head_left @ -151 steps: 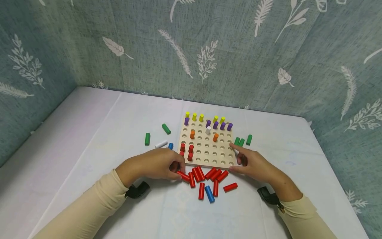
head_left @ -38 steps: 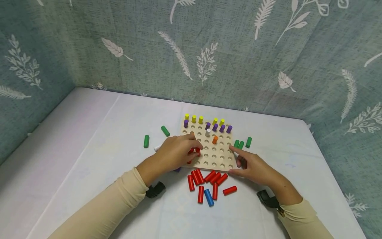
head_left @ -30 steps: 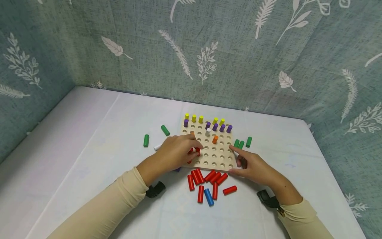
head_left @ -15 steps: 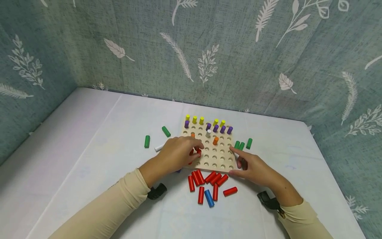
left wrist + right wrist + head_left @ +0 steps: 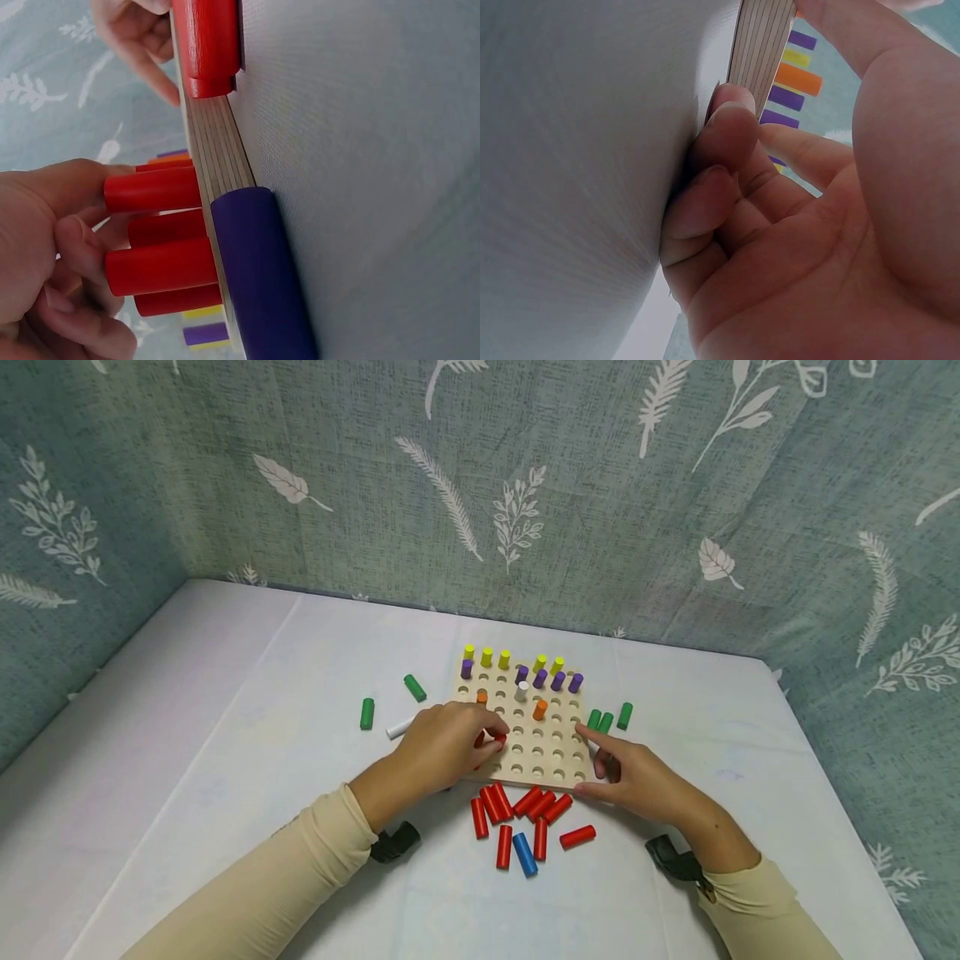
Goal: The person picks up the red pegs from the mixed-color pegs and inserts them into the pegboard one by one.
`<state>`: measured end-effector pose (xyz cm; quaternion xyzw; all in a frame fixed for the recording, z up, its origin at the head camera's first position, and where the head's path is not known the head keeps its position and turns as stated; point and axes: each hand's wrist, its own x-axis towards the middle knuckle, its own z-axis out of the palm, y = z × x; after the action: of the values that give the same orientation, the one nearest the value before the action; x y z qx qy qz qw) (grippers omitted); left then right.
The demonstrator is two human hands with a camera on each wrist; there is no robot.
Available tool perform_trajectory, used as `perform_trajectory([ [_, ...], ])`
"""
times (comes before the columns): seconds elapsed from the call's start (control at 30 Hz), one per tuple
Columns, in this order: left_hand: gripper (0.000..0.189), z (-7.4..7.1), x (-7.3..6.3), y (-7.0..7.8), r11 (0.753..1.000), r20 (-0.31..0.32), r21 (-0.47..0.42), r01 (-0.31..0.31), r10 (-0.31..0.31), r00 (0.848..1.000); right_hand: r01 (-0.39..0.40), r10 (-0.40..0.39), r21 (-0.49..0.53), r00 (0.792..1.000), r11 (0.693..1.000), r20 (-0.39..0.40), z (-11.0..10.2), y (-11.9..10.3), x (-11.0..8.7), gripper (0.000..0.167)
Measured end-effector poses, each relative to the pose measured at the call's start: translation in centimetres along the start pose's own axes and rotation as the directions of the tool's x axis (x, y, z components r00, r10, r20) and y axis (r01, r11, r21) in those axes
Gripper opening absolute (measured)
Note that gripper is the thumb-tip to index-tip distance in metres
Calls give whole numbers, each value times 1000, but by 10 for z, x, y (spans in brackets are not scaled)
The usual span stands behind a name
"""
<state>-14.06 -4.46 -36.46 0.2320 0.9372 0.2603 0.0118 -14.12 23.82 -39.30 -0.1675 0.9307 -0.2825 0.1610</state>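
In the head view, a wooden pegboard lies on the table. My left hand is over its front left part, thumb and finger pinching a red peg. The left wrist view shows this red peg upright in the board among other red pegs; my fingers partly cover them. My right hand grips the board's front right corner, thumb at the front edge and index finger on the right edge. In the right wrist view, curled fingertips rest against the layered board edge.
Several loose red pegs and a blue peg lie before the board. Green pegs lie left and right; a white peg is left. A purple peg lies by the front edge. Yellow pegs stand in the back row.
Five seconds ago my left hand was at a loose red peg in front of the board; it has since moved right, onto the board. In the last second it barely moves. My right hand stays put.
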Motion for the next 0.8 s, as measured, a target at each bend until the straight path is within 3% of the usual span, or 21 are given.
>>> perform_trajectory([
  [0.27,21,0,0,0,999,47,44,-18,16,999,-11,11,-2,1000,1000,-1,1,-1,-1,89],
  [0.8,27,1,-3,-3,984,-56,132,-116,124,991,36,-36,-25,999,999,-6,1,4,-2,86],
])
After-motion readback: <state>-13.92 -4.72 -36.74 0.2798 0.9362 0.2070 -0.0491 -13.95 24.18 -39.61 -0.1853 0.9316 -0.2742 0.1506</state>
